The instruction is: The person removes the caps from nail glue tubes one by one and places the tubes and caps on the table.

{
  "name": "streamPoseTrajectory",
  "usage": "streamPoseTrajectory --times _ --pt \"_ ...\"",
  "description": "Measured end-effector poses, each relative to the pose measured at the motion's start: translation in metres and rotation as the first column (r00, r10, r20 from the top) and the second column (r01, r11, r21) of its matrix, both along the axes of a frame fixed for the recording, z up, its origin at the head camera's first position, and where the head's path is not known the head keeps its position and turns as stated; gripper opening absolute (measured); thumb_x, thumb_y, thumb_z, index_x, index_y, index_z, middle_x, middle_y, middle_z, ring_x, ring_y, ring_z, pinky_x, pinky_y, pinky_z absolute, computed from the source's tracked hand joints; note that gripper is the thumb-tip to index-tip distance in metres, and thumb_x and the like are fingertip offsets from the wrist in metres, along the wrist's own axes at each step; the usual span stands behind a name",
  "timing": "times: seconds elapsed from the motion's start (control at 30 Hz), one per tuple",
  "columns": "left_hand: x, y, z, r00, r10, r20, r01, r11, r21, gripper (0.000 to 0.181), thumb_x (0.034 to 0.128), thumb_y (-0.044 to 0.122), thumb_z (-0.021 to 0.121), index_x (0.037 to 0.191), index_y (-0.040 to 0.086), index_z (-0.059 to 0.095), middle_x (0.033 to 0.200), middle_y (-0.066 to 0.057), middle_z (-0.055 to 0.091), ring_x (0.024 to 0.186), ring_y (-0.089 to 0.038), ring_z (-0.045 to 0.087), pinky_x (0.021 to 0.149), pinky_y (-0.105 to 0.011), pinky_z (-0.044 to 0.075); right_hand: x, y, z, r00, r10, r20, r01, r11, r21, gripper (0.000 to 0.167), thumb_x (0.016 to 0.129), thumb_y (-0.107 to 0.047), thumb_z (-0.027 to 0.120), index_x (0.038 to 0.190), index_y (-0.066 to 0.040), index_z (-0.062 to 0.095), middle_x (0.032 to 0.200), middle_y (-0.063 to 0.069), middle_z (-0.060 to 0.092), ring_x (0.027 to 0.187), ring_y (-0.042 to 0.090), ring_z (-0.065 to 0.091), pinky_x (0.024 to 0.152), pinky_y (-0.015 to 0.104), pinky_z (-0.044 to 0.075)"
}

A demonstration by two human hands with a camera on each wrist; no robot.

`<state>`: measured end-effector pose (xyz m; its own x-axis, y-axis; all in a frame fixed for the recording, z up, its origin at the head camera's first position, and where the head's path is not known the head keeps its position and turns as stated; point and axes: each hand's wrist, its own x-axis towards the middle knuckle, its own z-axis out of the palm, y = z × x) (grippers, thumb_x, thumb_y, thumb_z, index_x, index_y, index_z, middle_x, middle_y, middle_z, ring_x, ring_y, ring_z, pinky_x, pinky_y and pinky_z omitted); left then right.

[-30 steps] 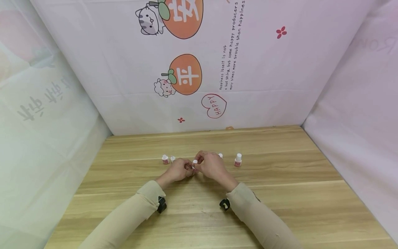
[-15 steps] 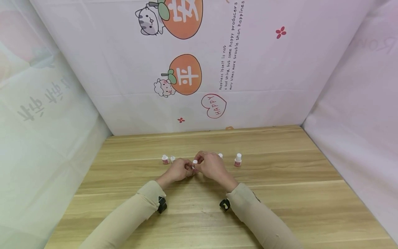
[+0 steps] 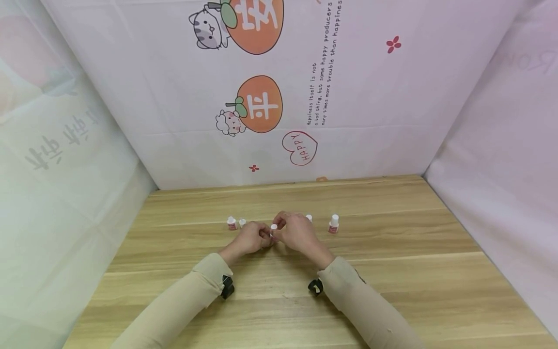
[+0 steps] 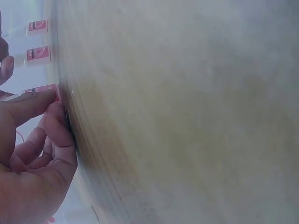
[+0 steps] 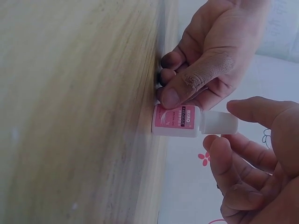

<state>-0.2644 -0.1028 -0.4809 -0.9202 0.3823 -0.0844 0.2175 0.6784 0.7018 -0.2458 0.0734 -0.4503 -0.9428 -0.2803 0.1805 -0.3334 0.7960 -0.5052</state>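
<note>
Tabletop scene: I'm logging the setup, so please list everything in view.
Tabletop: one, light brown, lower half of the head view
Held bottle: one, white with pink label, centre
Left bottle: one, white and pink, left on tabletop
Small piece: one, white, just right of that bottle; bottle or cap unclear
Half-hidden bottle: one, white and pink, right of centre
Far-right bottle: one, white and pink, right
Sheeting: white, back and both sides; pieces uncountable
Prints: several, orange, red, black, grey, on sheeting
Wrist pieces: two, black, one by each wrist
Sleeves: two, beige, on both forearms
Left hand: one, bare, holding the centre bottle's body
Right hand: one, bare, fingers on its cap
</note>
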Motion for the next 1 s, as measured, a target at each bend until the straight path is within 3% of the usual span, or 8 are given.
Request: streamPoseTrajectory --times 1.0 --pt "0.0013 0.0003 -0.0005 1.000 0.004 -0.014 -0.004 1.000 0.003 0.017 0.0822 0.000 0.070 0.098 0.003 0.074 0.083 -0.005 0.073 0.072 -0.008 0.061 0.064 -0.020 0.049 -0.0002 -0.0003 0.0005 1.000 -0.004 0.022 0.003 1.000 0.016 0.014 0.086 -0.030 0.075 0.096 -0.023 0.069 0.088 -0.009 0.071 0.079 0.013 0.060 0.068 0.030 0.046"
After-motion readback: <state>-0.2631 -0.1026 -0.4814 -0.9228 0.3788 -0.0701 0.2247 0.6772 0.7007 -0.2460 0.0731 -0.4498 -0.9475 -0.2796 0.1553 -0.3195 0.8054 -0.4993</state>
